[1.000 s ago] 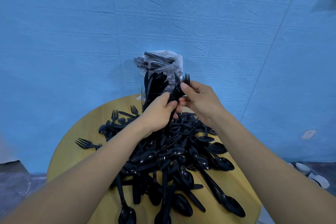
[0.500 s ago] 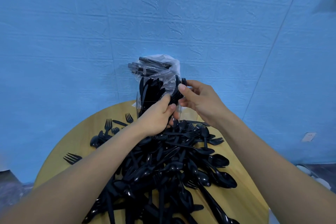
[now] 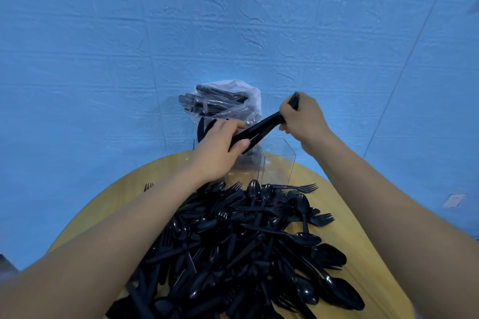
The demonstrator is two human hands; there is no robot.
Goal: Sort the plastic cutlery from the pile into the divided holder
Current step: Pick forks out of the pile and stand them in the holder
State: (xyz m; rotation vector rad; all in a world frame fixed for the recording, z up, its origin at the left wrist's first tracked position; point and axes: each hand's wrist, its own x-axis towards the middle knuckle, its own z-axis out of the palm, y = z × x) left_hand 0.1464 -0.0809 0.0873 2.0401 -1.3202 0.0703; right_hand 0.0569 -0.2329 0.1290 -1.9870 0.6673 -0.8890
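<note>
Two hands now hold one bundle of black forks (image 3: pixel 261 128) slanted above the clear divided holder (image 3: pixel 278 160) at twelve o'clock on the round table (image 3: pixel 108 204): the left hand (image 3: pixel 217 153) curls round the handle ends, the right hand (image 3: pixel 303 119) grips the tine end. A moment ago both hands were bunched together upright at the holder's mouth; they have since drawn apart, squaring the forks. Most of the pile (image 3: pixel 246 248) lies unsorted at six o'clock, so I judge the sorting far from finished.
</note>
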